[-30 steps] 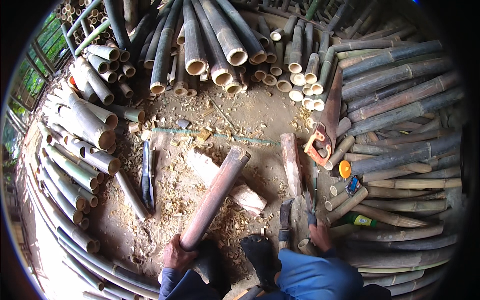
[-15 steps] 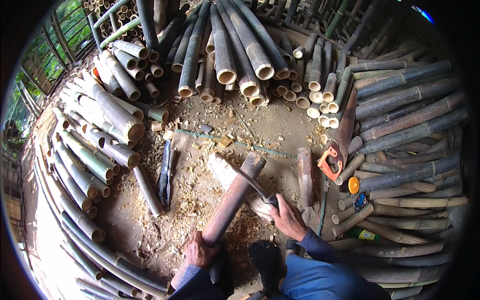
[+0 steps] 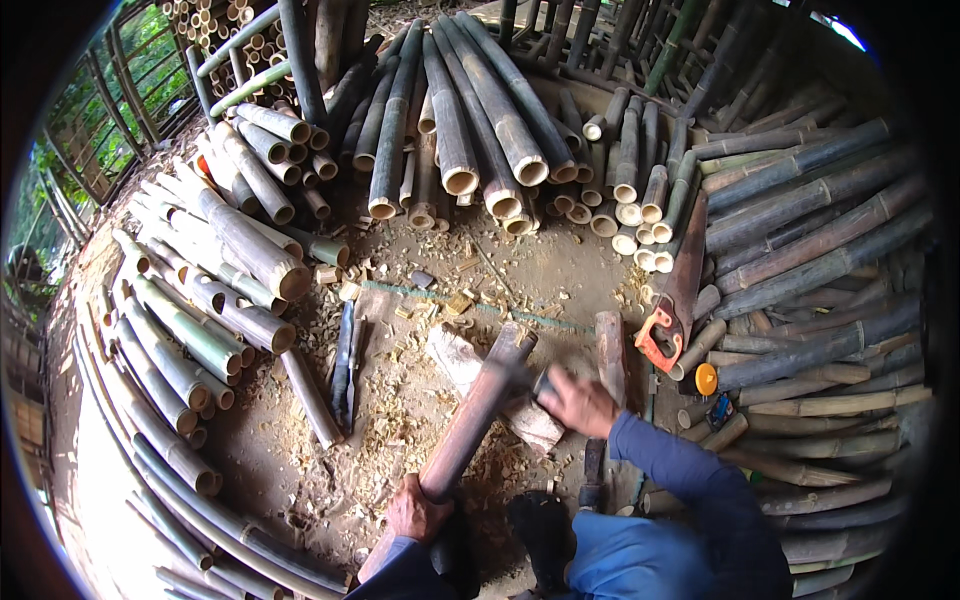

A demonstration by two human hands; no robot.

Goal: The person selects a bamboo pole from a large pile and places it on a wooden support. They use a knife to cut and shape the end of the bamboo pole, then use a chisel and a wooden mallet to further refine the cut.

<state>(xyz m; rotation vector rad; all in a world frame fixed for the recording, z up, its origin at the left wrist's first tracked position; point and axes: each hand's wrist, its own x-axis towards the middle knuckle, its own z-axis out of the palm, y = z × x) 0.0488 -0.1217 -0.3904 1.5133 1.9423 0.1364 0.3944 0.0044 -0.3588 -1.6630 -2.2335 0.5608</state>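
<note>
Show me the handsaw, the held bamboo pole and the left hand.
Handsaw point(image 3: 685, 279), head view: blade.
Held bamboo pole point(image 3: 467, 425), head view: side, above the hand.
Left hand point(image 3: 416, 510), head view: back.

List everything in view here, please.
bamboo pole: one, brown, slanting at centre
wood block: one, whitish, beneath the pole
knife: one, black handle, at the pole, blurred
handsaw: one, orange handle, brown blade, right
wooden post: one, brown, left of the handsaw
disc: one, yellow, near the handsaw
shavings: countless, pale yellow, on the ground
other bamboo poles: many, green to grey, left, far side, right
foliage: patches, green, upper left
sleeves: two, blue, lower edge
feet: two, black footwear, bottom
left hand: one, bare, around the pole
right hand: one, bare, on the knife
</note>
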